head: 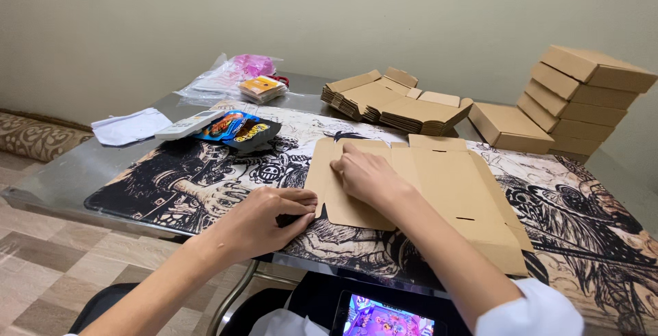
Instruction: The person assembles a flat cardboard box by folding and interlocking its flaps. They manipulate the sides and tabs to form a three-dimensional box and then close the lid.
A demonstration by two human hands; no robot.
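Two hands: left hand [264, 221], right hand [368, 175]. One flat cardboard sheet [439, 185]. Five folded boxes [572, 96]. One pile of flat blanks [397, 106]. One remote [188, 124]. Two snack packets [240, 129]. One phone [387, 321].

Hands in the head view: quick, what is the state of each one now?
Left hand: fingers closed, pinching the left edge of the flat cardboard box blank.
Right hand: presses down on the blank, holding nothing.

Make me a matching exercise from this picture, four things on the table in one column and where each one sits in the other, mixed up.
1. flat cardboard sheet
2. stack of folded boxes
3. white remote
4. pile of unfolded blanks

a. far right of the table
b. under the right hand
c. far middle of the table
d. left, beside the snack packets

Pairs: 1-b, 2-a, 3-d, 4-c
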